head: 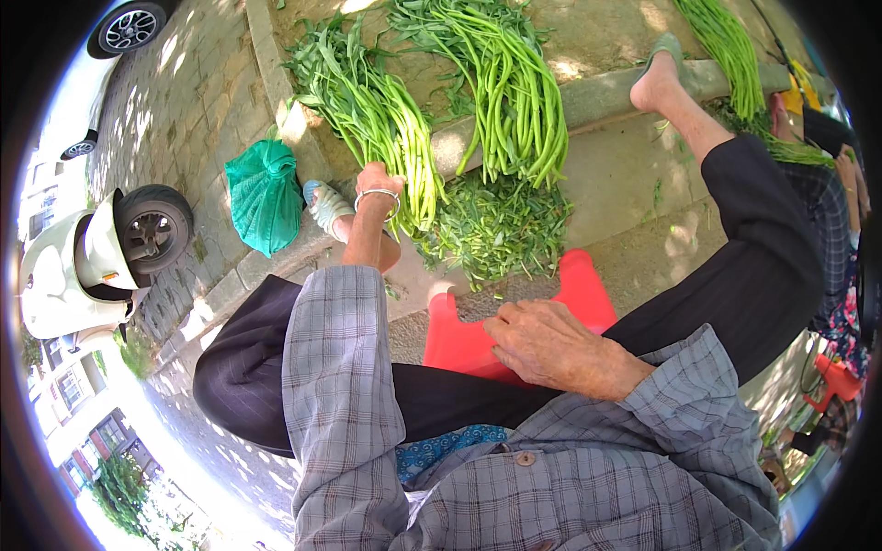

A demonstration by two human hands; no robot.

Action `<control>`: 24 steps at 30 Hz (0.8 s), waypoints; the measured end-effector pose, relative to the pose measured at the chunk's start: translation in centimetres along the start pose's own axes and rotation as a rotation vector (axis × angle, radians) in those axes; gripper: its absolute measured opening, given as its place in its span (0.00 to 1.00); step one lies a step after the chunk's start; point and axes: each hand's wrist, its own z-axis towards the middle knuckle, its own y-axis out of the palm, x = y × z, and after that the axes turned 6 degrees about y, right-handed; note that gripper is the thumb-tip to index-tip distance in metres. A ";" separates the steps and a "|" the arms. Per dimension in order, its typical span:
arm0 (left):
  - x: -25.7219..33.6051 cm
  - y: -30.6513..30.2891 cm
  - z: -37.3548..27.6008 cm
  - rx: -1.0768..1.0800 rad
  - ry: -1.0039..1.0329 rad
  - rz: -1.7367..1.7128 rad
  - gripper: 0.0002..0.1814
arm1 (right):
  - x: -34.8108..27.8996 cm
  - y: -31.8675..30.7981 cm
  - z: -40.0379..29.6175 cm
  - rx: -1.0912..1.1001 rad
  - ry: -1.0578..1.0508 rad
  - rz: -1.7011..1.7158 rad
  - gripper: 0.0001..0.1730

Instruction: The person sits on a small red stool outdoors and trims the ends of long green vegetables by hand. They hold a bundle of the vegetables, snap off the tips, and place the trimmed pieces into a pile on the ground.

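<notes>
My left hand (pixel 379 180), with a metal bangle at its wrist, is closed on stems at the left edge of a bunch of long-stemmed leafy greens (pixel 396 138), which look like water spinach. A second, larger bunch (pixel 513 103) lies just right of it, stem ends towards me. Below both bunches spreads a heap of short cut stems and leaves (pixel 499 227). My right hand (pixel 544 341) is held before my lap, over a red plastic stool (pixel 458 341). Its fingers are curled in, and nothing shows between them.
Left of my sandalled foot (pixel 331 210) sits a tied green mesh bag (pixel 263 196). A stone kerb (pixel 627 86) runs under the greens. A scooter (pixel 89 255) and a car (pixel 96 62) stand at left. Another person's plaid sleeve (pixel 820 200) and more greens (pixel 730 55) are at right.
</notes>
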 end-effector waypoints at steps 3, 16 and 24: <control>1.0 -1.2 0.6 -0.084 0.015 -0.016 0.20 | 0.2 0.2 0.0 0.000 0.003 -0.007 0.10; -1.3 1.7 1.9 0.132 -0.014 -0.525 0.14 | 0.0 -0.1 0.2 0.042 -0.029 -0.020 0.06; 0.9 0.1 -0.9 0.268 -0.041 -0.269 0.12 | 0.8 0.4 0.6 -0.035 0.051 -0.020 0.09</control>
